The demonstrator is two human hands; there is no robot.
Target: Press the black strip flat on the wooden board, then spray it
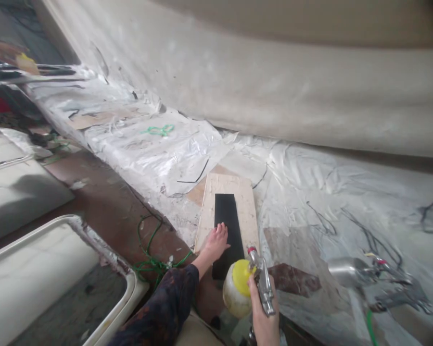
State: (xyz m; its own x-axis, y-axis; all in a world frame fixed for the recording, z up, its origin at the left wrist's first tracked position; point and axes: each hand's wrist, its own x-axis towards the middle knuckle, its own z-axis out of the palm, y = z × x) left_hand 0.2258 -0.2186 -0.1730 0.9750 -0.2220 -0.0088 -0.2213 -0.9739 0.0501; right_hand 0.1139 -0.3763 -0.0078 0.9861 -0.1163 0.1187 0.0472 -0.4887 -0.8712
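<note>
My right hand (262, 315) is wrapped round the handle of a metal spray gun (264, 283), whose whitish cup with a yellow lid (238, 288) hangs on the left side. My left hand (217, 241) rests on a black rectangular strip (226, 211), its fingers stretched forward over the surface. Under the strip lies a pale board (248, 197), longer and wider than it. The near end of the strip is partly hidden behind the cup.
Another spray gun with a silver cup (350, 272) is at the right, a green hose (371, 329) below it. White-framed panels (72, 274) stand at the left. Plastic sheeting (292, 192) covers the surface. Green cord (157, 264) lies tangled. A co-worker's hand (2, 50) shows far left.
</note>
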